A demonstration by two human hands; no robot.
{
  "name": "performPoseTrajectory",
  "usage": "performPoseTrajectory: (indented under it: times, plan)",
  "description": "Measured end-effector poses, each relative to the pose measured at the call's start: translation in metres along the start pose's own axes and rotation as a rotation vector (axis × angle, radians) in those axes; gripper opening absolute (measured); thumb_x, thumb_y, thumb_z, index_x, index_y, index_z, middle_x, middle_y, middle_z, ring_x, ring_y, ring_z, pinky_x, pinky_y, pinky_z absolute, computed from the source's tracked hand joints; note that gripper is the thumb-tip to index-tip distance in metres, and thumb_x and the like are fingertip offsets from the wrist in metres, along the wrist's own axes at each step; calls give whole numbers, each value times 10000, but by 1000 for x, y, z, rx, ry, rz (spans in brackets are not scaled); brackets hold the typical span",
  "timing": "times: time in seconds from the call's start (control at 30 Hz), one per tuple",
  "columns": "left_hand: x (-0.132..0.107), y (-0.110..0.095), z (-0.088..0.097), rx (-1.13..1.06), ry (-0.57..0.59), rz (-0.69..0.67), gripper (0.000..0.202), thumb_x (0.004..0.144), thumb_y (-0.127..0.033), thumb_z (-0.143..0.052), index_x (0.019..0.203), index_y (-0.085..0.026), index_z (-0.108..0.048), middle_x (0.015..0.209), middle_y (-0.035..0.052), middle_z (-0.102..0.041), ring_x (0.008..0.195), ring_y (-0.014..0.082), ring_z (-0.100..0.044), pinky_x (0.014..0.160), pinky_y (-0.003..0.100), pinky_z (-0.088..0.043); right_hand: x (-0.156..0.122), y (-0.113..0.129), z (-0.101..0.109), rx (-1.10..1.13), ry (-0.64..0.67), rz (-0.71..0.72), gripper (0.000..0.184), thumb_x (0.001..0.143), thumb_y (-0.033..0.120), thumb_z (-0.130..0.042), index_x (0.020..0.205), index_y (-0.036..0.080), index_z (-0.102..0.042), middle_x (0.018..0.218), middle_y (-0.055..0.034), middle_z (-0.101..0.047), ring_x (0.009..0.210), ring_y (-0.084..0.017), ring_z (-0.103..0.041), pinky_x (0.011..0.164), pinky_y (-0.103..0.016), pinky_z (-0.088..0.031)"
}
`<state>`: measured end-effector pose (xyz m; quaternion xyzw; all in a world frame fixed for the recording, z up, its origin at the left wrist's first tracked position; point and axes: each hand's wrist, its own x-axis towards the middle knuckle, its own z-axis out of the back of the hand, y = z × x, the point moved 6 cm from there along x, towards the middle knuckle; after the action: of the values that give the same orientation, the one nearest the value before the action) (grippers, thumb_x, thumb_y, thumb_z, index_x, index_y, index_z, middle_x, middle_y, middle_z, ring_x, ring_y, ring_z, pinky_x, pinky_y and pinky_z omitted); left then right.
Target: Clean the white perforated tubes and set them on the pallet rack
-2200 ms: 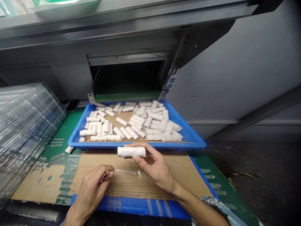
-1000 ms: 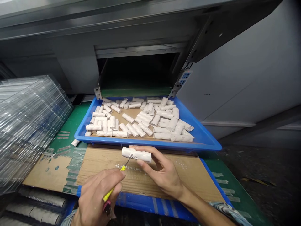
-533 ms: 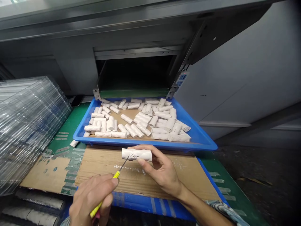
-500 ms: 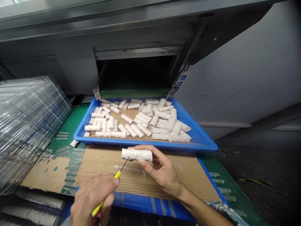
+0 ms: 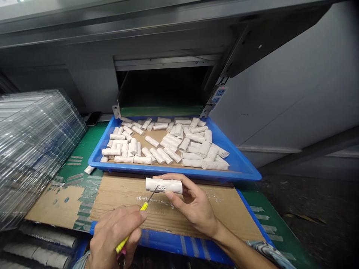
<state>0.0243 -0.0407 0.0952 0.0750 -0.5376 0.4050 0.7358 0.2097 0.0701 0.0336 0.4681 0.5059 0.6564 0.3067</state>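
My left hand (image 5: 116, 231) is closed round a yellow-handled tool with a thin metal shaft (image 5: 144, 206), something like a small screwdriver. Its tip meets the side of a white cylinder (image 5: 153, 183), where dark scratched marks run along the surface. That cylinder lies level between the thumb and fingers of my right hand (image 5: 193, 205), which grips its right end. Just beyond both hands stands a shallow blue tray (image 5: 174, 172) with many similar white cylinders (image 5: 151, 141) lying in it, some heaped at the right.
Under my hands is a cardboard sheet (image 5: 224, 213) with handwriting. Clear plastic trays (image 5: 36, 149) are stacked at the left, near a dark phone (image 5: 93, 118). One loose cylinder (image 5: 89, 169) lies outside the blue tray. A green conveyor (image 5: 162, 111) opens behind it; a socket strip (image 5: 219, 95) hangs at its right.
My left hand has shifted slightly right and the tool's tip has moved a little along the marks. The right hand still holds the cylinder nearly in place.
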Motion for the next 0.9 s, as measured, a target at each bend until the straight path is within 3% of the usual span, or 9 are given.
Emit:
performPoseTrajectory:
  times: [0.27,0.53,0.67,0.8,0.9]
  plan:
    - [-8,4,-1,-29,25,8,193,1089,-134,-537,1160,-103,-714,943,92,-805,909,184,-814,819,261,-662,-1,2,0,-42,-8,-7,294,1004,436,-734,1239,261,-750,1225,-91,-813,1071,-254,-791,916,-338,-655]
    - [-2,14,2,-107,-42,222,174,1107,-169,-539,1139,-155,-710,930,54,-803,839,151,-795,813,248,-649,-1,4,-2,-89,22,65,259,1030,335,-710,1283,279,-726,1300,-77,-795,1204,-256,-759,1024,-354,-624]
    - [5,8,-5,-43,57,130,171,1099,-138,-537,1151,-150,-699,952,74,-815,922,158,-806,872,234,-642,-2,3,-2,-146,27,96,272,1036,297,-701,1307,298,-714,1327,-56,-787,1234,-245,-751,1080,-351,-597]
    - [7,8,-14,-35,155,85,180,1100,-119,-516,1173,-146,-678,948,88,-820,895,150,-812,831,209,-641,-3,0,-5,-158,67,95,298,1029,299,-711,1326,309,-713,1333,-51,-783,1241,-248,-747,1081,-350,-598]
    - [1,1,-8,13,112,52,188,1106,-161,-526,1173,-158,-702,939,90,-833,879,176,-821,791,244,-659,0,-5,-2,-168,25,51,274,1028,328,-710,1300,301,-725,1309,-52,-789,1205,-242,-756,1055,-340,-604]
